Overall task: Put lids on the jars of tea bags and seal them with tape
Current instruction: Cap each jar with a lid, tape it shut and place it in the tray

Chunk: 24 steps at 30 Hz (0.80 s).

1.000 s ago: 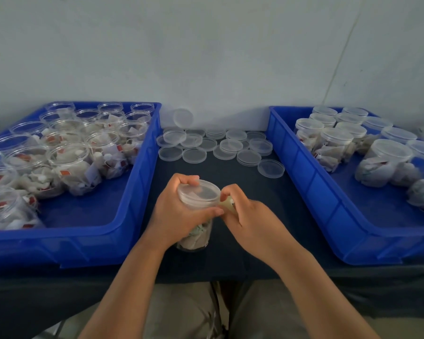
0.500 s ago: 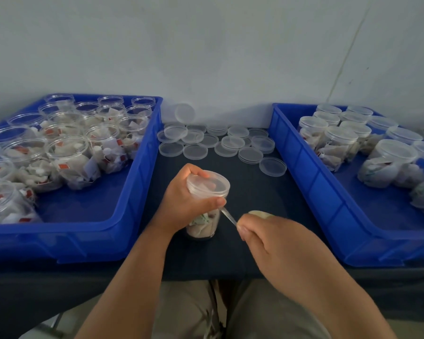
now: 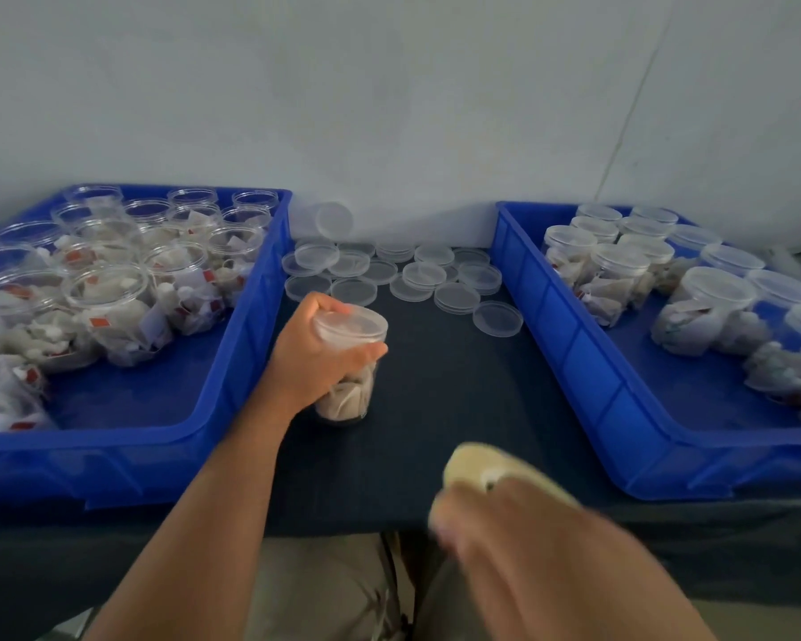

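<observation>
A clear jar of tea bags (image 3: pixel 348 390) stands on the dark table with a clear lid (image 3: pixel 351 323) on top. My left hand (image 3: pixel 317 358) grips the jar just under the lid, thumb across its front. My right hand (image 3: pixel 500 525) is blurred near the table's front edge and holds a pale yellowish tape roll (image 3: pixel 477 469); no tape strand shows between roll and jar. Loose clear lids (image 3: pixel 417 275) lie at the back of the table.
A blue bin (image 3: pixel 250 344) on the left holds several open jars of tea bags (image 3: pixel 107 289). A blue bin (image 3: pixel 569 344) on the right holds several lidded jars (image 3: pixel 713 307). A white wall rises behind the table.
My right hand has pulled the tape roll away from the jar toward me and the table's front edge. My left hand still holds the jar in about the same place.
</observation>
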Available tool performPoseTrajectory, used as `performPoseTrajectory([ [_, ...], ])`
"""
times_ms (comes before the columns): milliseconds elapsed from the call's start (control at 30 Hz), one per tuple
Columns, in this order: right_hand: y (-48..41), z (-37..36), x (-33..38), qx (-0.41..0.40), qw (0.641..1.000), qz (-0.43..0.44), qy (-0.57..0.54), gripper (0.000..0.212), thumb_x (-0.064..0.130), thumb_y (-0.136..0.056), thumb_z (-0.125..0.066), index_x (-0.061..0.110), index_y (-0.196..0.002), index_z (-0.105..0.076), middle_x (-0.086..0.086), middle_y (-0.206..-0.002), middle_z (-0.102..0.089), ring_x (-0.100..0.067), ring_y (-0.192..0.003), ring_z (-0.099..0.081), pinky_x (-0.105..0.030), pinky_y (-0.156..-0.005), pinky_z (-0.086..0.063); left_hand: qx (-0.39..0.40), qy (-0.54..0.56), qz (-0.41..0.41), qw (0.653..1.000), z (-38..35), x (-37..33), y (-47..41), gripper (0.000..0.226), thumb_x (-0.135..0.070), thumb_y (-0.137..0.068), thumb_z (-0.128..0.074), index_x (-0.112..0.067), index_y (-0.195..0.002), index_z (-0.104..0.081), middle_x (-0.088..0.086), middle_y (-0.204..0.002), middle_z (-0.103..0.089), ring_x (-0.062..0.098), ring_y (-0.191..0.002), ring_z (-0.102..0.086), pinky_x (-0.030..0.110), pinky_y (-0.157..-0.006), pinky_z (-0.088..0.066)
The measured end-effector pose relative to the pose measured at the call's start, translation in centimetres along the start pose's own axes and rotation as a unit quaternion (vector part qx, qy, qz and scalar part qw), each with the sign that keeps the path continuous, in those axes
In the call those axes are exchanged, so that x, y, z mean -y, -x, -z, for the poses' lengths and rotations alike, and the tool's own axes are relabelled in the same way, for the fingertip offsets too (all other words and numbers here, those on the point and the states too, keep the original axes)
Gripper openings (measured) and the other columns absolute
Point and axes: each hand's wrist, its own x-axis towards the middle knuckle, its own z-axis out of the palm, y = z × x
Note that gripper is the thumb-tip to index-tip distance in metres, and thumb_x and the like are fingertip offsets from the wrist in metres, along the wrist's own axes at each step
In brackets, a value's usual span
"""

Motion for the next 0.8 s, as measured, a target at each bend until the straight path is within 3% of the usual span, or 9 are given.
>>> performPoseTrajectory([
  [67, -1.5, -0.1, -1.2, -0.081, 0.996, -0.041, 0.009, 0.027, 0.043, -0.108, -0.044, 0.051, -0.129, -0.030, 0.020, -0.118, -0.043, -0.005, -0.097, -0.050, -0.032, -0.093, -0.052, -0.004, 0.008, -0.011, 1.000, -0.5, 0.2, 0.9, 0.060, -0.063, -0.049, -0.088, -0.056, -0.097, -0.054, -0.018, -0.105, -0.067, -0.004, -0.097, -0.066, 0.014, -0.068, -0.053],
  [167, -6.0, -1.2, -3.5, -0.194, 0.978, -0.070, 0.002, 0.032, 0.034, -0.105, -0.053, 0.048, -0.129, -0.036, 0.015, -0.116, -0.055, -0.005, -0.093, -0.060, -0.032, -0.083, -0.059, -0.016, 0.023, -0.013, 1.000, -0.8, 0.3, 2.1, 0.062, -0.060, -0.048, -0.088, -0.059, -0.098, -0.052, -0.032, -0.106, -0.063, -0.012, -0.099, -0.062, 0.016, -0.071, -0.052],
  [267, -11.0, -3.0, -5.3, -0.188, 0.977, -0.064, 0.076, 0.049, 0.025, -0.100, -0.067, 0.035, -0.139, -0.040, 0.004, -0.127, -0.058, -0.013, -0.105, -0.064, -0.035, -0.088, -0.059, -0.003, 0.030, -0.008, 0.999, -0.6, -0.2, 2.8, 0.062, -0.062, -0.048, -0.088, -0.055, -0.098, -0.053, -0.030, -0.106, -0.064, -0.011, -0.098, -0.063, 0.020, -0.073, -0.055],
  [333, -13.3, -4.3, -5.9, -0.179, 0.979, -0.068, 0.066, 0.058, 0.022, -0.096, -0.071, 0.035, -0.142, -0.038, 0.000, -0.128, -0.058, -0.018, -0.106, -0.065, -0.037, -0.086, -0.058, 0.011, 0.035, -0.015, 0.999, -0.8, -0.6, 3.3, 0.060, -0.060, -0.050, -0.089, -0.054, -0.098, -0.053, -0.032, -0.109, -0.063, -0.008, -0.099, -0.065, 0.022, -0.073, -0.057],
  [433, -15.1, -6.3, -6.6, -0.183, 0.981, -0.058, 0.015, 0.059, 0.024, -0.100, -0.061, 0.041, -0.150, -0.034, 0.000, -0.128, -0.055, -0.020, -0.110, -0.061, -0.038, -0.083, -0.055, 0.020, 0.047, -0.027, 0.998, -1.1, -0.8, 4.0, 0.057, -0.058, -0.052, -0.088, -0.054, -0.097, -0.053, -0.033, -0.111, -0.063, -0.005, -0.103, -0.065, 0.021, -0.077, -0.057],
  [500, -15.8, -7.4, -7.0, -0.176, 0.982, -0.047, 0.041, 0.059, 0.029, -0.104, -0.054, 0.042, -0.157, -0.031, -0.002, -0.126, -0.053, -0.023, -0.114, -0.057, -0.038, -0.086, -0.050, 0.018, 0.054, -0.031, 0.998, -1.2, -0.9, 4.5, 0.055, -0.057, -0.053, -0.086, -0.056, -0.095, -0.052, -0.035, -0.111, -0.063, -0.007, -0.104, -0.063, 0.015, -0.078, -0.055],
  [600, -16.2, -8.4, -6.9, -0.130, 0.987, -0.040, 0.081, 0.051, 0.041, -0.111, -0.038, 0.047, -0.160, -0.027, -0.003, -0.127, -0.048, -0.026, -0.119, -0.048, -0.042, -0.099, -0.042, 0.023, 0.057, -0.036, 0.997, -1.3, -1.0, 5.2, 0.052, -0.059, -0.055, -0.083, -0.053, -0.097, -0.052, -0.034, -0.112, -0.063, -0.007, -0.105, -0.063, 0.012, -0.079, -0.052],
  [700, -16.1, -8.2, -6.8, -0.090, 0.991, -0.062, 0.077, 0.056, 0.050, -0.112, -0.024, 0.045, -0.166, -0.011, -0.005, -0.144, -0.045, -0.028, -0.133, -0.041, -0.046, -0.112, -0.033, 0.025, 0.057, -0.039, 0.997, -1.3, -1.2, 5.8, 0.043, -0.064, -0.069, -0.066, -0.041, -0.102, -0.053, -0.014, -0.109, -0.068, -0.002, -0.096, -0.065, 0.015, -0.071, -0.050],
  [800, -14.8, -7.4, -6.4, -0.180, 0.974, -0.053, -0.126, 0.075, 0.073, -0.100, -0.012, 0.040, -0.167, -0.009, 0.001, -0.160, -0.042, -0.018, -0.148, -0.035, -0.041, -0.120, -0.029, 0.016, 0.080, -0.030, 0.996, -1.3, -1.3, 6.3, 0.044, -0.069, -0.079, -0.051, -0.034, -0.105, -0.055, -0.012, -0.103, -0.069, 0.003, -0.084, -0.065, 0.015, -0.065, -0.048],
])
